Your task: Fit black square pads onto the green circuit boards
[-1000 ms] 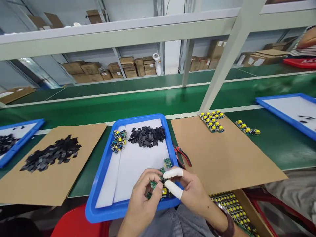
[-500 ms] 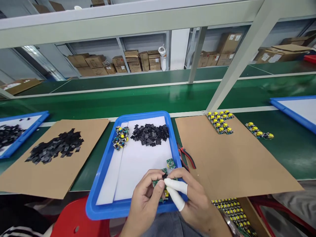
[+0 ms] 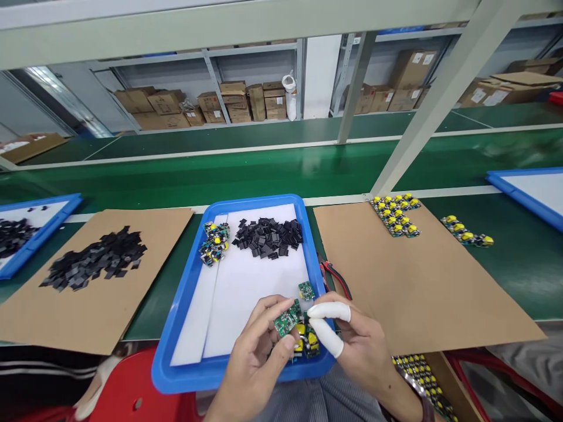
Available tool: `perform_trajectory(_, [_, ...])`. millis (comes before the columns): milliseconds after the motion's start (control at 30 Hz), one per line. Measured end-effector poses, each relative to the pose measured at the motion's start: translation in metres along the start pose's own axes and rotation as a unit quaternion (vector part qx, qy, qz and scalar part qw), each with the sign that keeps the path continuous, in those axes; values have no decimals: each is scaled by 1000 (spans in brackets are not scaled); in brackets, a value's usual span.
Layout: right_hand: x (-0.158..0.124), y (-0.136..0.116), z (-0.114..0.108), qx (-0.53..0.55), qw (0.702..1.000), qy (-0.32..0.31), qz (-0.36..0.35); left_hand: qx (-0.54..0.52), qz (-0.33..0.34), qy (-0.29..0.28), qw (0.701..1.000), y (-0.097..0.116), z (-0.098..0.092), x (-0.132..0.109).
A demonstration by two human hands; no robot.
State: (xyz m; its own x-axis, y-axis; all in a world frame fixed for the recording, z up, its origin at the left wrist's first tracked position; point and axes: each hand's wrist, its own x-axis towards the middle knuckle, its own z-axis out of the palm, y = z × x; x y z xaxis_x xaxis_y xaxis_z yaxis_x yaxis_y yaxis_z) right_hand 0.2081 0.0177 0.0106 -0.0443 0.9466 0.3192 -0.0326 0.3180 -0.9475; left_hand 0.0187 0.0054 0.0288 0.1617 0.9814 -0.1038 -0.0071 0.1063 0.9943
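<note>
My left hand (image 3: 255, 357) pinches a small green circuit board (image 3: 287, 320) over the near edge of the blue tray (image 3: 185, 293). My right hand (image 3: 356, 346), with white finger cots on thumb and forefinger, holds a cluster of boards with yellow parts (image 3: 307, 341) right beside it. A single green board (image 3: 306, 290) lies on the tray's white liner just beyond my fingers. Farther back in the tray sit a heap of black parts (image 3: 269, 236) and a small pile of yellow-topped boards (image 3: 213, 242).
Red-handled cutters (image 3: 336, 278) lie right of the tray. Cardboard sheets flank it: the left (image 3: 53, 316) carries black parts (image 3: 94, 258), the right (image 3: 417, 293) yellow-topped boards (image 3: 396, 215). More boards (image 3: 467, 231) on the green belt. Blue trays far left (image 3: 39, 228) and right (image 3: 528, 193). Box of boards (image 3: 422, 384) below.
My left hand has pulled one green board apart from the cluster and tilted it up. The right hand shifted slightly right with the cluster. The view tipped a little downward.
</note>
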Motion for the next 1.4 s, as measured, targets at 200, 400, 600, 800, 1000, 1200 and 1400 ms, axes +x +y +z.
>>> perform_trajectory(200, [-4, 13, 5, 15, 999, 24, 44, -29, -11, 48, 998, 4, 5, -5])
perform_trajectory(400, [3, 9, 7, 13, 999, 8, 29, 74, 31, -42, 996, -1, -9, 2])
perform_trajectory(600, [0, -2, 4, -16, 996, -82, -17, 203, 99, -14, 974, -1, -5, 6])
perform_trajectory(800, [-4, 3, 11, -7, 998, -52, 20, 79, 46, 21, 996, -3, 4, 5])
perform_trajectory(1000, [1, 4, 9, -39, 997, -35, -52, 67, 27, 22, 997, -6, 2, 6])
perform_trajectory(1200, [-1, 3, 6, -149, 963, -73, -210, -1, 30, 15, 999, -3, 0, 7])
perform_trajectory(1400, [-4, -7, 10, -129, 969, -70, -199, -51, 29, -13, 998, 3, 1, 4])
